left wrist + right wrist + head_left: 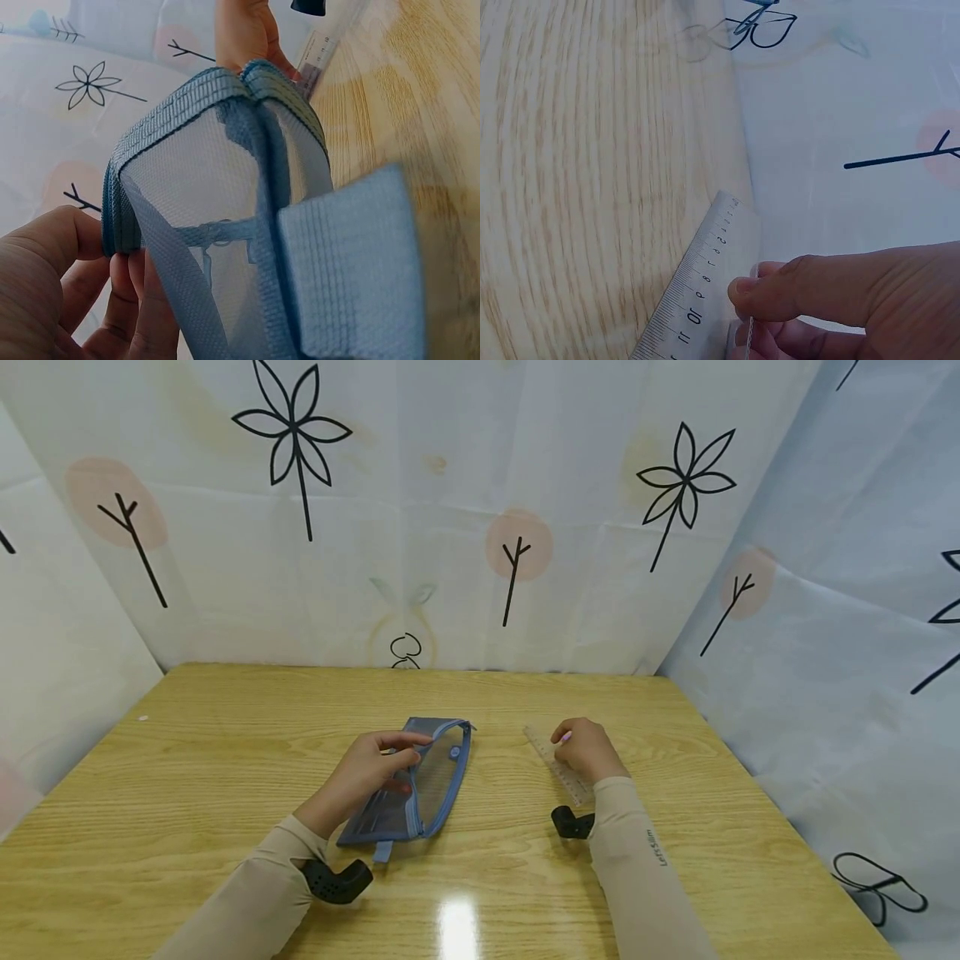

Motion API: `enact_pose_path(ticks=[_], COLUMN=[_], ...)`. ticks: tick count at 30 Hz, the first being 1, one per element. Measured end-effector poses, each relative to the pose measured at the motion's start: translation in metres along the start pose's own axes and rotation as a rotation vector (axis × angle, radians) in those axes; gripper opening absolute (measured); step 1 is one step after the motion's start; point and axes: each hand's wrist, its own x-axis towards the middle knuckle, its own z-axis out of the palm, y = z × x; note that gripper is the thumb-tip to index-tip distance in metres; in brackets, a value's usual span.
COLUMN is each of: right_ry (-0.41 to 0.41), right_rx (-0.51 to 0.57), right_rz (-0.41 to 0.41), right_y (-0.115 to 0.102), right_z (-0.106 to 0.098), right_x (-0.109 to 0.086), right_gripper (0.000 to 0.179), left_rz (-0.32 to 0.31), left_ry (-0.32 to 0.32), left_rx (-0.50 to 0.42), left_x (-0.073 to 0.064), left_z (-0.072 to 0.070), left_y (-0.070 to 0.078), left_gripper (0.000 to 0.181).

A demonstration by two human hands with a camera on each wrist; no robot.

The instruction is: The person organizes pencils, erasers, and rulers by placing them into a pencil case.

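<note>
A blue mesh zip pouch [382,818] lies on the table at centre left, its zipper open and its mouth spread wide. My left hand [367,768] is at the pouch's left side; in the left wrist view its thumb and fingers pinch the zipper edge [120,214]. A small fabric tab [352,277] sticks out from the near end of the pouch. To the right, my right hand [591,752] pinches a clear ruler [543,747] by its long edge. Printed numbers and tick marks show along the ruler [694,300] in the right wrist view.
The wooden table [240,727] is bordered by printed cloth screens [450,485] at the back and sides. A small white scrap [143,717] lies near the left back. Black wrist cameras [337,882] sit on both sleeves.
</note>
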Motion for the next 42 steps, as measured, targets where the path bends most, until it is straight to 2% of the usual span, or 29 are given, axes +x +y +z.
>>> enact_pose_path(ticks=[11,18,42], right_ry=[-0.078,-0.148,-0.37], right_rx=[0.121,0.256,0.587], right_rz=[-0.012,0.012,0.086], right_y=[-0.001,-0.001,0.004], right_z=[-0.002,-0.003,0.001], right_x=[-0.004,-0.001,0.01], right_gripper=[0.029,0.028,0.038], left_rz=[0.005,0.009,0.015], left_ry=[-0.002,-0.003,-0.004], left_rx=[0.006,0.005,-0.006], left_x=[0.0,0.0,0.0], left_z=[-0.001,-0.001,-0.001], left_y=[0.0,0.0,-0.002], left_gripper=[0.034,0.033,0.034])
